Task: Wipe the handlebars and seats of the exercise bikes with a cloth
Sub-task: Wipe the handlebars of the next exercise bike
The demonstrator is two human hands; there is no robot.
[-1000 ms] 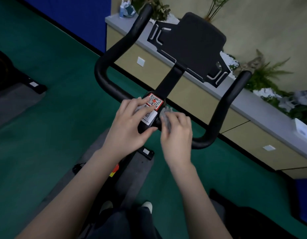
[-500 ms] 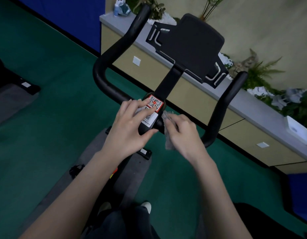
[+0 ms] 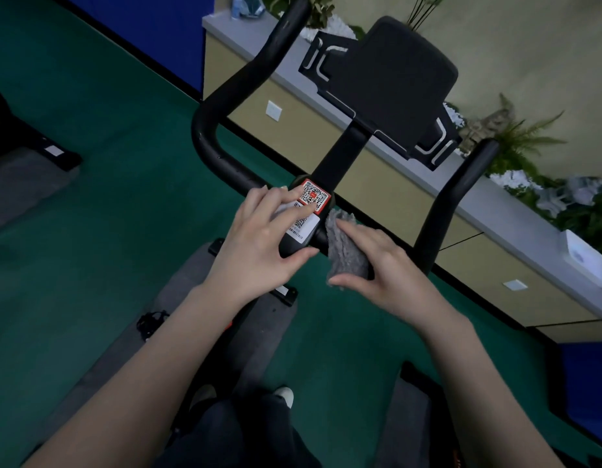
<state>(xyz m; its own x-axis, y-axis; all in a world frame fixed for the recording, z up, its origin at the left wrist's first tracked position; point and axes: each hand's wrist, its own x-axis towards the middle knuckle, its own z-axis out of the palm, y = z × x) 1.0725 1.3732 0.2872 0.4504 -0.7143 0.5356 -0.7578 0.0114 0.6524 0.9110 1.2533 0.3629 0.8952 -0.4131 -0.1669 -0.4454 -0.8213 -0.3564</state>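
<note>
A black exercise-bike handlebar [image 3: 222,106] curves up on both sides of a centre clamp with red and white QR stickers [image 3: 314,194]. A black tablet holder [image 3: 391,76] stands above it. My left hand [image 3: 262,241] rests on the clamp, fingers over the stickers and thumb under it. My right hand [image 3: 384,265] holds a grey fluffy cloth [image 3: 343,244] wrapped over the bar just right of the clamp, thumb below and fingers on top. The seat is not in view.
Green carpet [image 3: 90,231] surrounds the bike, which stands on a grey mat [image 3: 191,275]. A long beige cabinet [image 3: 377,184] with a grey top and plants runs behind the handlebar. Another machine's base [image 3: 33,146] lies at the left. My legs and shoes show at the bottom.
My right hand has turned outward along the bar to the right, exposing more of the cloth. My left hand stays on the clamp.
</note>
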